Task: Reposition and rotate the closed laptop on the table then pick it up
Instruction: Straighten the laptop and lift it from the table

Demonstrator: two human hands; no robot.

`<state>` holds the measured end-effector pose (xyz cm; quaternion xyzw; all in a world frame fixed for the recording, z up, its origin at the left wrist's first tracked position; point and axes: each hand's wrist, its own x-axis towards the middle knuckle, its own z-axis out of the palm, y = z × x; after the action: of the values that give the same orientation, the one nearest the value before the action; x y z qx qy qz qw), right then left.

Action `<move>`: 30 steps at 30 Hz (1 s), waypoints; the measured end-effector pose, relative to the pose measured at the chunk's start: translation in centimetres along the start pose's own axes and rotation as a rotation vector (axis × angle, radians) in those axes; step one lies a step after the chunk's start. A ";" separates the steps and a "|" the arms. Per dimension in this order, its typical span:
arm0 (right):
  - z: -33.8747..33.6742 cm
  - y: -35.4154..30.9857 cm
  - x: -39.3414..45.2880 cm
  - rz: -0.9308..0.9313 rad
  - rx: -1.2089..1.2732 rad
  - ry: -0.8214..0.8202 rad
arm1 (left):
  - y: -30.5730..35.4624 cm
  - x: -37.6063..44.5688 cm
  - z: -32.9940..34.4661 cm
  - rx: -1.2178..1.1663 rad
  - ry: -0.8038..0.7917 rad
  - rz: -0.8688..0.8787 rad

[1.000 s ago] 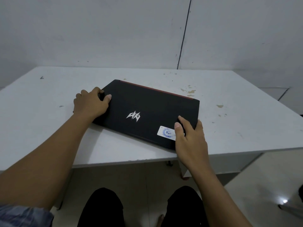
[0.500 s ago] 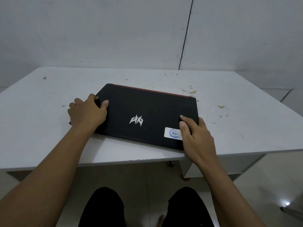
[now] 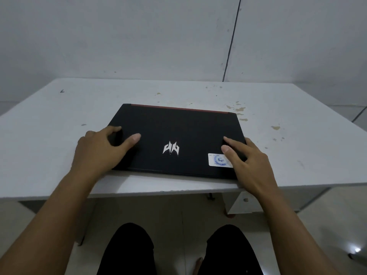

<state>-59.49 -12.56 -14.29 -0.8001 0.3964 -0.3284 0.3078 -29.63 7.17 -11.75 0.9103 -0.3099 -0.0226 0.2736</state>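
A closed black laptop (image 3: 178,132) lies flat on the white table (image 3: 59,135), close to its front edge and nearly square to it. A red strip runs along the laptop's far edge, a silver logo marks the lid's middle, and a white sticker (image 3: 215,160) sits near the front right corner. My left hand (image 3: 97,149) holds the left side, thumb on the lid and fingers curled over the edge. My right hand (image 3: 252,161) holds the right side, thumb and forefinger on the lid and the other fingers at the edge.
Brownish stains (image 3: 238,110) dot the table behind and to the right of the laptop. A grey wall (image 3: 139,46) stands just beyond the table's far edge. My dark-trousered legs (image 3: 129,251) and the tiled floor show below the front edge.
Both hands have turned the laptop counterclockwise: its left end came nearer, its right end went farther, and it now lies almost parallel to the table's front edge.
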 end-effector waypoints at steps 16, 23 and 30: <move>-2.6 0.2 -0.4 -0.077 -0.066 -0.333 | -2.2 -4.8 -1.7 -0.290 -0.127 0.172; -3.2 0.7 -0.1 -0.128 -0.129 -0.409 | -3.1 -6.6 -1.4 -0.233 -0.107 0.228; -3.1 1.1 -0.1 -0.158 -0.149 -0.376 | -4.2 -7.3 -0.2 -0.293 0.054 0.326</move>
<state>-62.41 -13.72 -13.30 -0.8965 0.2912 -0.1661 0.2898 -33.20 14.20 -14.68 0.7990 -0.4388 0.0015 0.4111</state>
